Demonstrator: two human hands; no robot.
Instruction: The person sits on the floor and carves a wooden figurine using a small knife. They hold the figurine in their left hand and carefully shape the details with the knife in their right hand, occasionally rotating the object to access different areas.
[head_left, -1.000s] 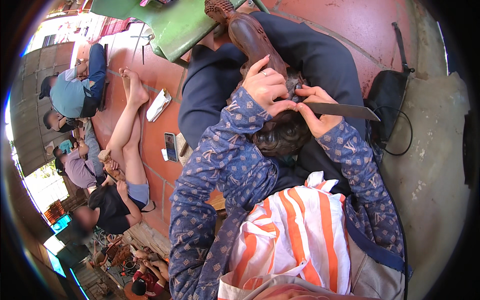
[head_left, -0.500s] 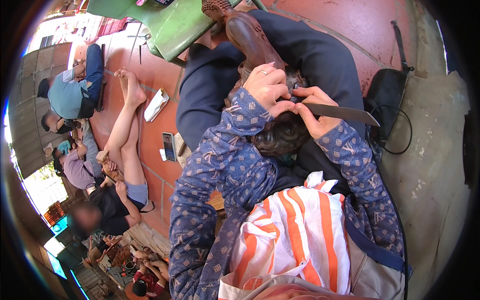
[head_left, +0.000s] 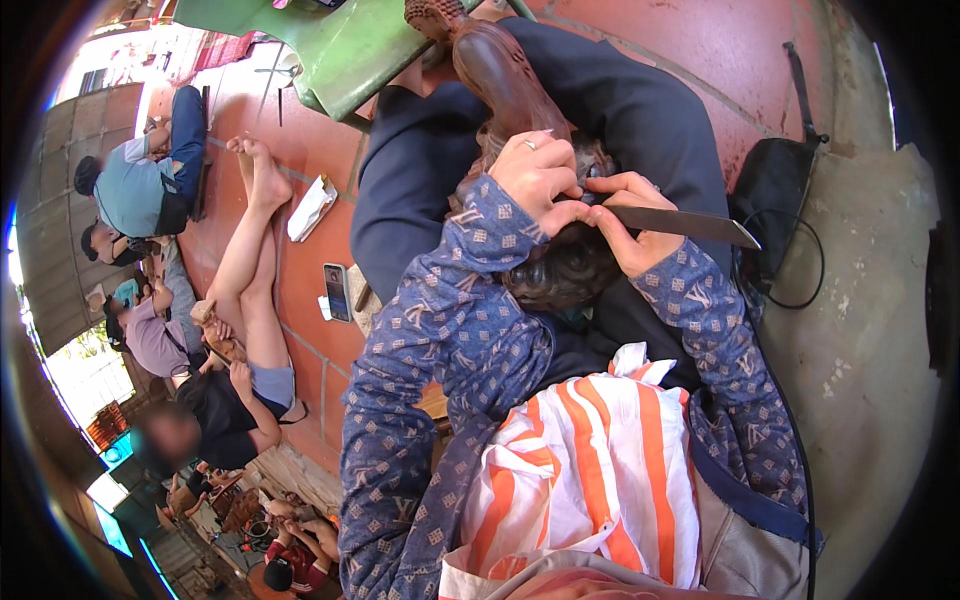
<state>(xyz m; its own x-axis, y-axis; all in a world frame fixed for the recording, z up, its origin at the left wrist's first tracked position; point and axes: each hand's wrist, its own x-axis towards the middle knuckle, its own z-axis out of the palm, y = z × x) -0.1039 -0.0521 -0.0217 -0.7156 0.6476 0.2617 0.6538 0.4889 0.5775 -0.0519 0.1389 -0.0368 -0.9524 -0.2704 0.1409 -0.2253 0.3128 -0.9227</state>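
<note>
A dark brown carved wooden statue (head_left: 508,85) lies lengthwise across my lap, its curly-haired head at the far end and its carved lower part (head_left: 562,272) toward me. My left hand (head_left: 540,182), with a ring on one finger, rests on the statue with its fingers curled in. Across the carving, my right hand (head_left: 638,222) grips a flat metal blade (head_left: 690,225), whose broad end sticks out to the right. Both thumbs meet by the blade's inner end. That end, and whatever my left fingers pinch, are hidden.
A green plastic chair (head_left: 345,55) stands at the far left. On the tiles to the left lie a phone (head_left: 337,292) and a white packet (head_left: 313,208). A co-worker (head_left: 235,415) sits beyond, holding a wooden piece. A black bag (head_left: 775,205) with a cable lies at right.
My hands, the blade and the statue look almost unmoved. At the left, the co-worker's hands and wooden piece have shifted slightly.
</note>
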